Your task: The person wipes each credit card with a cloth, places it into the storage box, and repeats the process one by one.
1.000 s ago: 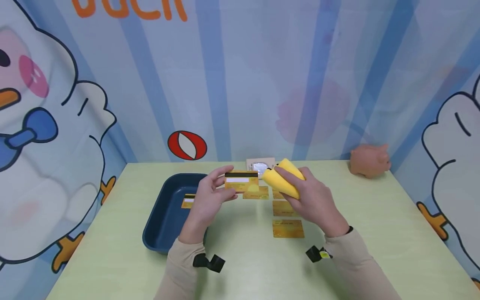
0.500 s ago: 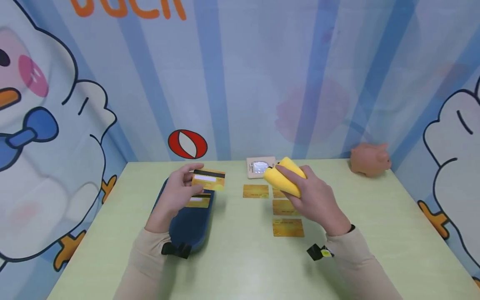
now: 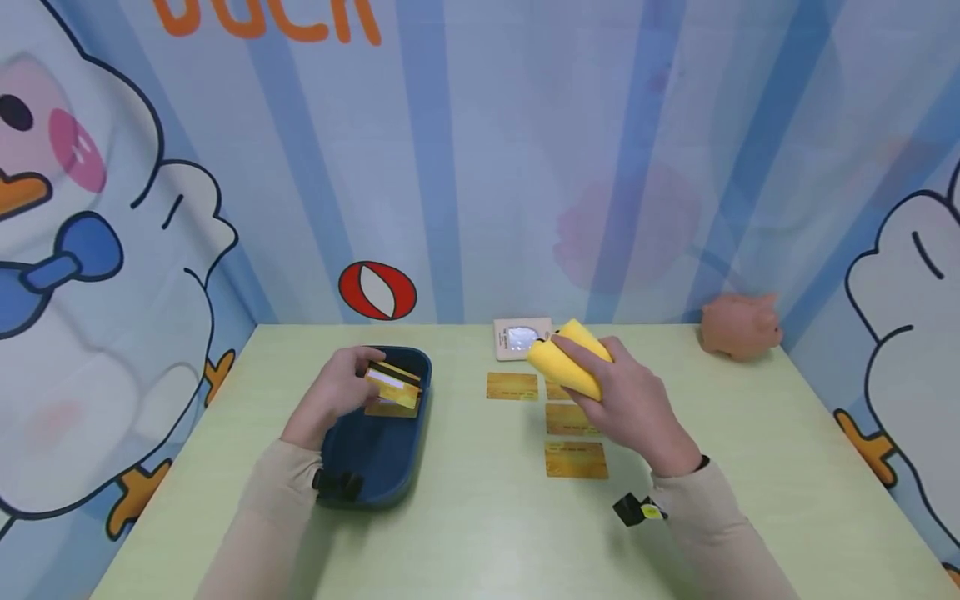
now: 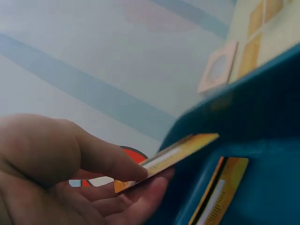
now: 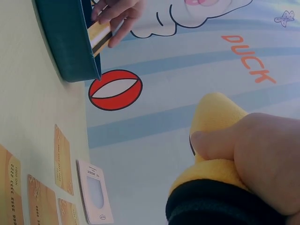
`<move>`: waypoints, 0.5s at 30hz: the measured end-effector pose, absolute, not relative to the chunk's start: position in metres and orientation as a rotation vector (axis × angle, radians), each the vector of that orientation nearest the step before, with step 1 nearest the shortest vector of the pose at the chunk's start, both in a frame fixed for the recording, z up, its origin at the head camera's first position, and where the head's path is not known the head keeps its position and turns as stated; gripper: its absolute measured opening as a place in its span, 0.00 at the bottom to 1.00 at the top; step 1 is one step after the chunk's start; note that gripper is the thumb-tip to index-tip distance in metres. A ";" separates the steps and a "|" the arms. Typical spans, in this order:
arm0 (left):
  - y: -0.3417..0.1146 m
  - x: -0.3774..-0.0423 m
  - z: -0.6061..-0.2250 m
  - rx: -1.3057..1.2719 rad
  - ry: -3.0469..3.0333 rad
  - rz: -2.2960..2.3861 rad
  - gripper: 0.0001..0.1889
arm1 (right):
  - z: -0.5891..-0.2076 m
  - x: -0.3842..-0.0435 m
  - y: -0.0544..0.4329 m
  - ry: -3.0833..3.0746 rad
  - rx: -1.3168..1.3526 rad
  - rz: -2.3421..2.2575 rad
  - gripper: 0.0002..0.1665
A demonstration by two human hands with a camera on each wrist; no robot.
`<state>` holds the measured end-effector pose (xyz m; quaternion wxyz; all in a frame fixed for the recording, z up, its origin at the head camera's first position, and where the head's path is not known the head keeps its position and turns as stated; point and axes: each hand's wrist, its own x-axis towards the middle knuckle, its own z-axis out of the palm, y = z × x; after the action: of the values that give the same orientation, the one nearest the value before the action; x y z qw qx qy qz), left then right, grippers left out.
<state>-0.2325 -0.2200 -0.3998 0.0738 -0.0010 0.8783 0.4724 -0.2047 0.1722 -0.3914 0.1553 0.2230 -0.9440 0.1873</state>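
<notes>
Between thumb and fingers my left hand (image 3: 337, 390) pinches a gold bank card (image 4: 180, 157), stripe side showing, over the far end of a dark blue tray (image 3: 375, 458). Inside that tray lies another gold card (image 4: 219, 192), also stripe side up; in the head view the held card partly covers it. My right hand (image 3: 637, 404) grips a soft, yellow, plush-like thing (image 3: 562, 367), bent double with small black parts, above the table to the right. Its kind does not show clearly.
Several gold cards lie face up on the table, one card (image 3: 512, 386) to the left of a column ending in the nearest card (image 3: 576, 460). Behind them sits a pale flat case (image 3: 522, 338) with a window. A pink toy pig (image 3: 739, 327) stands back right.
My left hand has carried the card leftward from beside the yellow thing, then lowered it over the tray. My right hand has stayed nearly still with its grip unchanged.
</notes>
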 end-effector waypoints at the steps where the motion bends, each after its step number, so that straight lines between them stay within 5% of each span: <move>1: -0.219 -0.234 -0.402 -0.010 2.631 1.405 0.31 | -0.391 -0.205 0.172 -2.702 0.638 0.536 0.39; 15: -0.212 -0.244 -0.416 -0.089 2.494 1.338 0.31 | -0.394 -0.205 0.171 -2.711 0.647 0.515 0.40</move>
<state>-0.2444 -0.2118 -0.4156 0.1542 -0.0309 0.8702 0.4670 -0.2047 0.1714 -0.3944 0.1532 0.2257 -0.9452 0.1794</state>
